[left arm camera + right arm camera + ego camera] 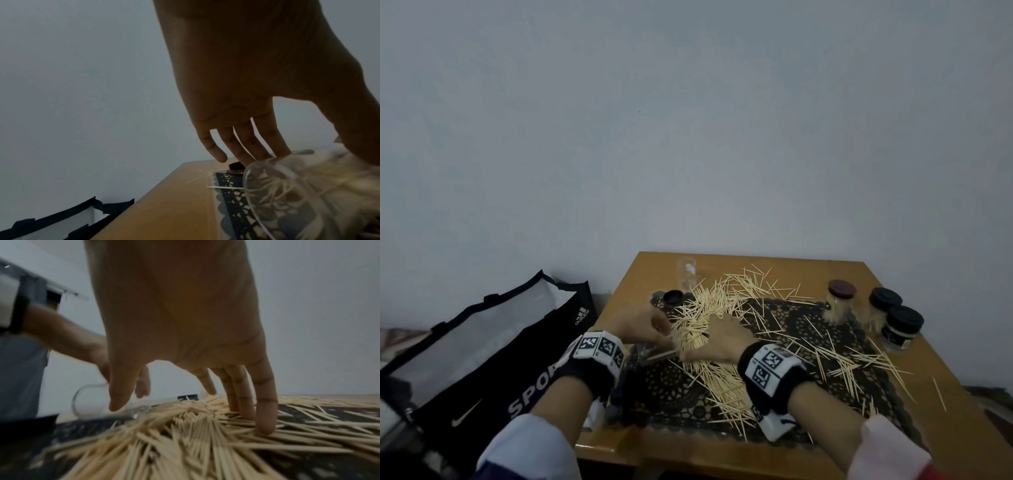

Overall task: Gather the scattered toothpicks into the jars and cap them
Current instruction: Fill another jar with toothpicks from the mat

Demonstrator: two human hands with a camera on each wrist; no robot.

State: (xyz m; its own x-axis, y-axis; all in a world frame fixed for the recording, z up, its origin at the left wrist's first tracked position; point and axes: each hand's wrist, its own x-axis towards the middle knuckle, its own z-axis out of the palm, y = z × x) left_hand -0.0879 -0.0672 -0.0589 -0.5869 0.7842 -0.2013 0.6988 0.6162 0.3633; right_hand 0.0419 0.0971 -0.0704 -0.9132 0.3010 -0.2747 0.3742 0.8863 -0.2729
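Pale toothpicks [709, 308] lie heaped and scattered over a dark lace mat [671, 387] on the wooden table [654, 445]. My left hand [650, 325] [257, 146] holds a clear jar [659, 349] [287, 194] on its side at the mat's left edge, its mouth toward the heap. The jar [88, 400] shows left of my right hand [722, 334] [164, 395], whose spread straight fingers [265, 410] press into the toothpicks [185, 443]. A loose black cap [673, 297] [236, 168] sits behind the left hand.
An empty clear jar [686, 274] stands upright at the back left. Three capped jars stand at the right: one brown-capped [840, 301], two black-capped [883, 305] [900, 329]. A black sports bag [482, 342] lies left of the table. A wall rises behind.
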